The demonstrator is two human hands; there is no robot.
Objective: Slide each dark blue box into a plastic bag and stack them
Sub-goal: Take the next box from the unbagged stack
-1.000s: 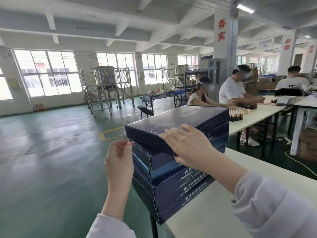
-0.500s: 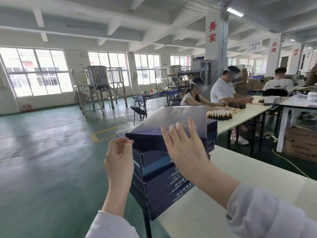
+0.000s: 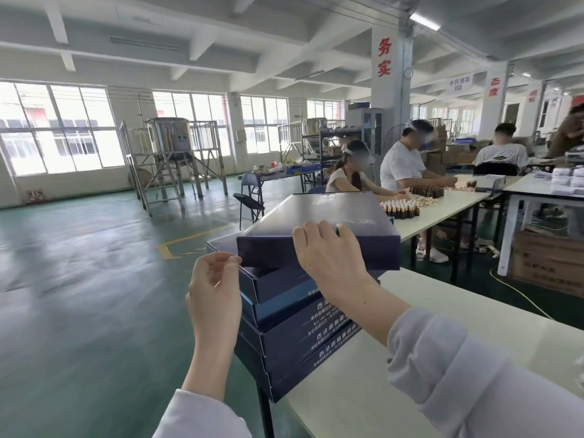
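Observation:
A stack of several dark blue boxes (image 3: 300,339) stands at the left end of a white table (image 3: 474,324). The top dark blue box (image 3: 335,213) lies across the stack with its near end facing me. My right hand (image 3: 328,257) grips that near edge, fingers curled over the top. My left hand (image 3: 215,289) is at the box's near left corner, thumb and fingers pinched together; whether a thin film is between them I cannot tell. No plastic bag is plainly visible.
Three people sit at a long white table (image 3: 442,210) behind the stack, with rows of small brown bottles (image 3: 401,210) on it. Cardboard cartons (image 3: 550,263) lie under another table at right. A folding chair (image 3: 251,205) and steel tank platform (image 3: 170,159) stand on the green floor.
The top box has turned so its short end faces me. My right hand went from flat against it to curled over its near edge. My left hand stayed at the left corner.

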